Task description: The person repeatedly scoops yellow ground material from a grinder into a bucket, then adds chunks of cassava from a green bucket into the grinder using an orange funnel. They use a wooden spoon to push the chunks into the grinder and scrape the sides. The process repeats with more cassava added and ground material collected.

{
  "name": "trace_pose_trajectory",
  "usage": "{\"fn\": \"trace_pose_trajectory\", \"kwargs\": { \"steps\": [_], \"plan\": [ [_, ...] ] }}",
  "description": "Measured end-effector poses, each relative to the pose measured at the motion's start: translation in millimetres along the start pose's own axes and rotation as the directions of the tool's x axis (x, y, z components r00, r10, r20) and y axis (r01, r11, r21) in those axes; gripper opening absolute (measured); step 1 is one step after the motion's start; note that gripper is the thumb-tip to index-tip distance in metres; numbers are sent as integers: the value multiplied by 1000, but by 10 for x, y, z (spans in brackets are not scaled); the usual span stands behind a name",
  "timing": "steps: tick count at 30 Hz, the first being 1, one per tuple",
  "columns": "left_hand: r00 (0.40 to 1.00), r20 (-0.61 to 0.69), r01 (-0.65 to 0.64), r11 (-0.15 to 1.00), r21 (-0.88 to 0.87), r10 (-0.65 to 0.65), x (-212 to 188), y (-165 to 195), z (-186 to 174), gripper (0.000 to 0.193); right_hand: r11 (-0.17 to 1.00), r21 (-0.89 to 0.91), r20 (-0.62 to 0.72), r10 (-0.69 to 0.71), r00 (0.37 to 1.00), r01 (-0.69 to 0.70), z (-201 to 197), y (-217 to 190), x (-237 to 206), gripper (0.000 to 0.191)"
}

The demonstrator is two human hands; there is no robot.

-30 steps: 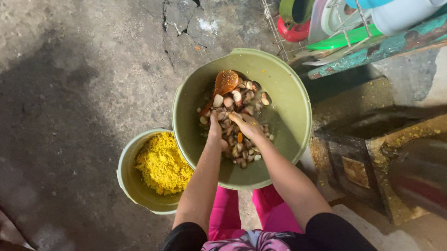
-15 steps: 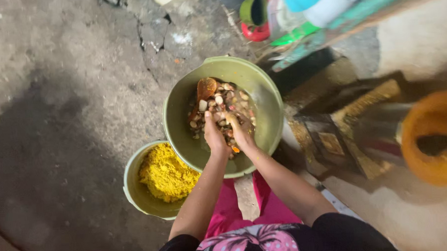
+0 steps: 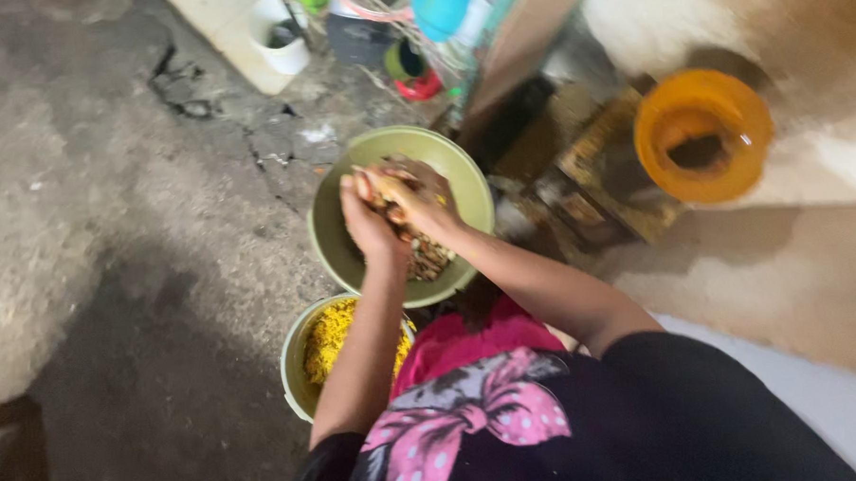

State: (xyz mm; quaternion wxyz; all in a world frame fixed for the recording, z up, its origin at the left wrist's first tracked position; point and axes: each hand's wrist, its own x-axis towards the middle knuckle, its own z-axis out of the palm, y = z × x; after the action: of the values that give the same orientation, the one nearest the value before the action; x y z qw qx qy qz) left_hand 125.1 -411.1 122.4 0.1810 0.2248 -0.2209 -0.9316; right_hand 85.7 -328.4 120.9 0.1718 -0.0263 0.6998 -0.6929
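Observation:
A large green bowl stands on the cracked concrete floor and holds brown and pale chopped pieces. Above it, my left hand and my right hand are raised together, cupped around a heap of those pieces. A smaller green bowl with yellow grated stuff sits nearer me, partly hidden under my left forearm. The frame is blurred by motion.
An orange bucket stands at the right beside a dark boxy metal thing. A white cup and coloured plastic containers crowd the far side. Bare concrete stretches to the left.
Both hands have lifted out of the big bowl with a scoop of pieces. The view has swung right, bringing the orange bucket fully into sight.

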Motion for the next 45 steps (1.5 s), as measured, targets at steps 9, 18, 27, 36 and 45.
{"fn": "trace_pose_trajectory", "kwargs": {
  "steps": [9, 18, 27, 36, 45],
  "plan": [
    [994, 105, 17, 992, 122, -29, -15, 276, 156, 41, 924, -195, -37, -342, 939, 329, 141, -516, -158, 34],
    [992, 120, 29, 991, 133, -46, -20, 354, 126, 36, 922, -272, -50, -298, 953, 275, 176, -455, -160, 37],
    [996, 23, 78, 981, 177, -83, -73, 275, 70, 40, 957, -202, -80, -226, 971, 206, 165, -156, -200, 36],
    [998, -57, 50, 966, 253, -37, -85, 209, 11, 42, 968, -135, -50, -221, 974, 212, 134, 31, -178, 39],
    [999, -36, 43, 963, 267, -34, -165, 156, 14, 41, 982, -97, -64, -170, 983, 163, 64, -70, -287, 41]
  ]
}}
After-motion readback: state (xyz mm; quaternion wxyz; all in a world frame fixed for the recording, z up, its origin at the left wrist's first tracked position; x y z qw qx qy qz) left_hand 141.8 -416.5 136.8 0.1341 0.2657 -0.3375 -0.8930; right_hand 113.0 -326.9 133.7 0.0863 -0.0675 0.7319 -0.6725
